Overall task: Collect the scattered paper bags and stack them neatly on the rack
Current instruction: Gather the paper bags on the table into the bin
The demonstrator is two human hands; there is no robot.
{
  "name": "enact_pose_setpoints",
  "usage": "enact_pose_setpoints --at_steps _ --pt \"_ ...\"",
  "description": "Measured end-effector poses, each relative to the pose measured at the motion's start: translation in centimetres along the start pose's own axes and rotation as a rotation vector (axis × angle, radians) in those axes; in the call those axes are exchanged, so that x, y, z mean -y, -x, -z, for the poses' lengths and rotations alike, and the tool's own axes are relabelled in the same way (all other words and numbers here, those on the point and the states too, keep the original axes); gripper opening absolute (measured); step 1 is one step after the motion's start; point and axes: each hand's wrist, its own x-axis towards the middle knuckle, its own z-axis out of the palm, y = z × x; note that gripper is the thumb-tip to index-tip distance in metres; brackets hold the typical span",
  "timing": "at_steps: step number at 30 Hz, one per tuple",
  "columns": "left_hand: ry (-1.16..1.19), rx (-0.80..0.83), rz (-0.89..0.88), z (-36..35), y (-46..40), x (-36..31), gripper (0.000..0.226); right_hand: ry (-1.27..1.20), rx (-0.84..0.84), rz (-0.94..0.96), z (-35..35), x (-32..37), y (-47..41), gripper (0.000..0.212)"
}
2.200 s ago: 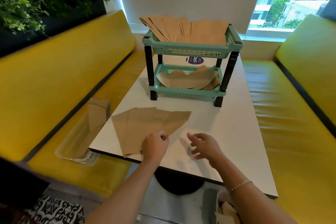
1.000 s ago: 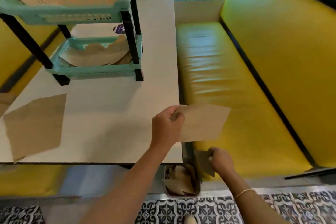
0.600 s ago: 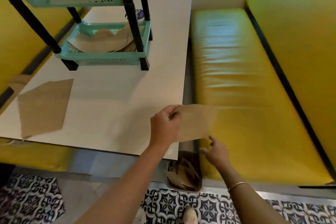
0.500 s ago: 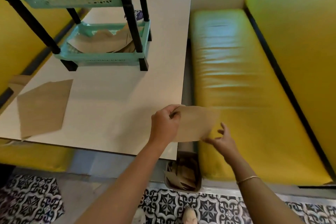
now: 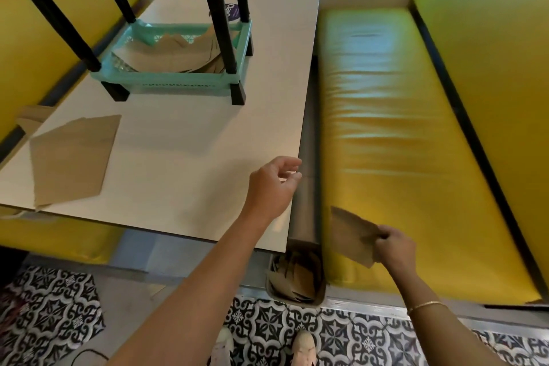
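My right hand (image 5: 395, 249) pinches a flat brown paper bag (image 5: 352, 235) by its edge, low over the front corner of the yellow bench. My left hand (image 5: 273, 187) hovers over the table's right edge with its fingers loosely curled around nothing. A teal two-tier rack (image 5: 166, 82) with black legs stands at the back of the white table (image 5: 184, 140). Its lower tier holds several brown bags (image 5: 172, 55). A small fanned pile of bags (image 5: 71, 157) lies on the table's left side.
On the floor between table and bench stands a small bin (image 5: 297, 281) with more paper bags in it. The yellow bench seat (image 5: 395, 134) runs along the right, and another bag (image 5: 31, 119) lies on the left bench. Patterned tiles cover the floor below.
My left hand has let go of the bag it was holding. The bag is now in my right hand, lower and further right over the bench edge.
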Motion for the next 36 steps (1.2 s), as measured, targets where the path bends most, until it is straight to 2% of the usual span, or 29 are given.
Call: enact_pose_setpoints --at_steps 1,11,13,17,23,25,28,31,33,36 --pt "-0.003 -0.006 0.005 0.1 0.1 0.2 0.02 0.022 0.026 0.01 -0.7 -0.4 0.3 0.039" --pt "-0.047 -0.093 -0.038 2.1 1.1 2.0 0.017 0.521 0.365 0.212 -9.1 0.1 1.2 0.043" --pt "-0.048 -0.112 -0.046 2.8 1.1 2.3 0.017 0.523 0.388 0.245 -9.7 0.7 1.3 0.037" --pt "-0.015 -0.134 -0.024 4.2 1.0 2.9 0.017 0.439 0.321 0.246 -8.2 3.9 0.9 0.028" --pt "-0.06 -0.156 0.042 7.3 -0.1 3.7 0.02 0.23 -0.02 0.389 -2.7 15.0 1.3 0.026" --pt "-0.099 -0.199 0.09 9.5 -1.0 4.8 0.024 0.154 -0.081 0.447 -2.1 19.0 2.4 0.026" --pt "-0.193 -0.335 0.21 13.7 -2.4 7.7 0.032 0.14 -0.066 0.497 -3.0 24.1 4.4 0.026" --pt "-0.305 -0.462 0.409 18.4 -3.2 11.7 0.05 0.187 -0.002 0.54 -5.3 27.5 6.4 0.026" --pt "-0.433 -0.46 0.521 21.2 -3.3 14.3 0.062 0.197 0.05 0.534 -7.2 28.8 7.5 0.026" --pt "-0.572 -0.332 0.63 23.7 -3.0 17.1 0.066 0.248 0.112 0.523 -9.8 30.0 8.6 0.026"
